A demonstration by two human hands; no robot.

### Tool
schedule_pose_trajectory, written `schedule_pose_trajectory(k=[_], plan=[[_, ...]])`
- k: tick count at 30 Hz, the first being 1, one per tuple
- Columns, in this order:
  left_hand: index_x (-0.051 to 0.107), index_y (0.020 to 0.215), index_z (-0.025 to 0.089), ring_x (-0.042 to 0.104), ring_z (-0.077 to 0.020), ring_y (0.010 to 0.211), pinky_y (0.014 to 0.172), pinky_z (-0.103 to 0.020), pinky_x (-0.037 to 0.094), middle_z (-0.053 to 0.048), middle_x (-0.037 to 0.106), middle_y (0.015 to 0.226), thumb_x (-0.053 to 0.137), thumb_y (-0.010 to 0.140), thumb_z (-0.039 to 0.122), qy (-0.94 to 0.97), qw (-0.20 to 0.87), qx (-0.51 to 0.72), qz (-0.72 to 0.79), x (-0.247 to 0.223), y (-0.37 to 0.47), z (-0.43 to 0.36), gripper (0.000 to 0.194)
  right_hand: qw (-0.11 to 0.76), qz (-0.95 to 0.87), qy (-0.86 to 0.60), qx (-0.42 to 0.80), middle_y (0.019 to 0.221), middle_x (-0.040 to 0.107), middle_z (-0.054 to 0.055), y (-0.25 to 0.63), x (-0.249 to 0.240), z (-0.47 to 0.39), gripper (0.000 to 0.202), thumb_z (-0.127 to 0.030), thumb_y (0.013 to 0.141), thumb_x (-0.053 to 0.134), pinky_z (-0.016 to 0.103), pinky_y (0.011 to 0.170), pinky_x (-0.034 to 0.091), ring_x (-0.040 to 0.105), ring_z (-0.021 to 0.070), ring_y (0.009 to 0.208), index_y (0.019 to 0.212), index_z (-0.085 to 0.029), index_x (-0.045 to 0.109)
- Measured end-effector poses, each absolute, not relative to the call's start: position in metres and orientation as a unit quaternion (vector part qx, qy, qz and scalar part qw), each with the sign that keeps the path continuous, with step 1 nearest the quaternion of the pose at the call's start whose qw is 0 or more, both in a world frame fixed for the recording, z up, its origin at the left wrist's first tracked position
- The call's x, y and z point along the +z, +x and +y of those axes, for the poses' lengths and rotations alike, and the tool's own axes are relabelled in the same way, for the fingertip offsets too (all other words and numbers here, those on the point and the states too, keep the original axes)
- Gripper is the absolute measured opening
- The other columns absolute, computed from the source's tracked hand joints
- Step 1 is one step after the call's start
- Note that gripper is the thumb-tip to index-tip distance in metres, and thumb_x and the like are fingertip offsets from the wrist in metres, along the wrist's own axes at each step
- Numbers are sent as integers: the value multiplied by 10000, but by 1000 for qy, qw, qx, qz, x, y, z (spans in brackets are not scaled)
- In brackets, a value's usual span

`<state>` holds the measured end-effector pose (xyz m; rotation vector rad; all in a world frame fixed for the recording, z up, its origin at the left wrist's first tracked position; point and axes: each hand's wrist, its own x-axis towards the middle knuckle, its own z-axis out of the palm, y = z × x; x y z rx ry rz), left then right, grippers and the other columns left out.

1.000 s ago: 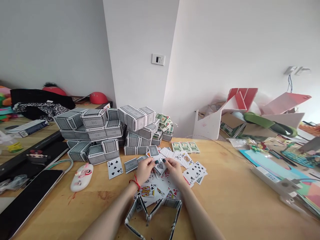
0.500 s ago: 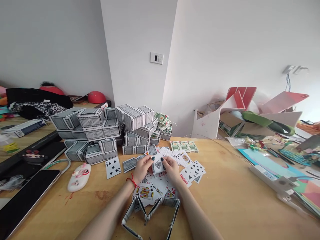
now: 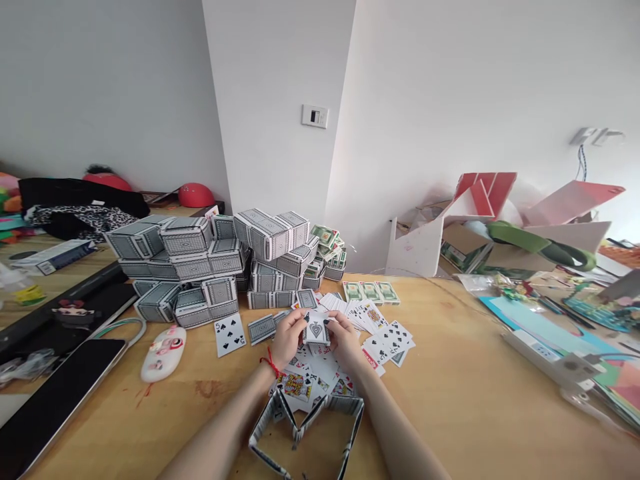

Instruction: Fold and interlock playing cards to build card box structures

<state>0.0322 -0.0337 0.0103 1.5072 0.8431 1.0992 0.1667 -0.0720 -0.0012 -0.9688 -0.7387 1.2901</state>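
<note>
– Looked how, on the card (image 3: 323,319)?
– Looked white, with a big grey spade (image 3: 317,330). Pointed away from the body, long axis included.
– Held it where?
– Held it over loose cards (image 3: 295,385), clamped at opposite sides in the fingers of left hand (image 3: 288,338) and right hand (image 3: 346,339).

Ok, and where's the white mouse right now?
In the head view, the white mouse lies on the wooden table, on the person's left, between the five of spades and the long black device.
</note>
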Motion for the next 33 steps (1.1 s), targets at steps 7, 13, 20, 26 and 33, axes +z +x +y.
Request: schedule_pose_trajectory(k=[7,13,20,26,33], plan=[[592,655,166,413,-112,489,486,-220,318,28,493,538,410,698,221,638,473,475,378,12,34,-35,195,615,-312,-418,592,582,466,-44,160,5,-75,80,-253,648,550,210,461,349,441,119,510,709,-233,502],[581,609,183,469,-136,562,559,-241,357,6,563,593,406,696,202,678,442,466,357,21,32,-39,196,540,-350,-444,624,496,432,-50,161,6,-75,219,-414,695,550,213,363,316,388,105,405,708,-200,507],[590,874,182,452,-123,538,519,-231,343,13,551,650,424,736,226,696,462,439,331,17,30,-40,220,560,-409,-491,528,500,400,-65,164,-1,-73,319,-507,709,582,209,388,297,337,88,418,675,-199,502],[484,639,185,390,-116,539,526,-229,305,48,418,547,487,780,368,693,466,417,358,10,33,-36,230,566,-476,-506,444,574,439,-49,162,1,-76,280,-488,784,523,217,439,328,382,106,476,750,-210,541],[533,658,169,424,-116,512,486,-230,340,24,469,551,450,795,409,679,509,400,347,9,33,-36,288,558,-525,-490,415,617,520,-25,166,8,-75,298,-481,774,529,231,540,374,453,128,569,699,-196,567]])
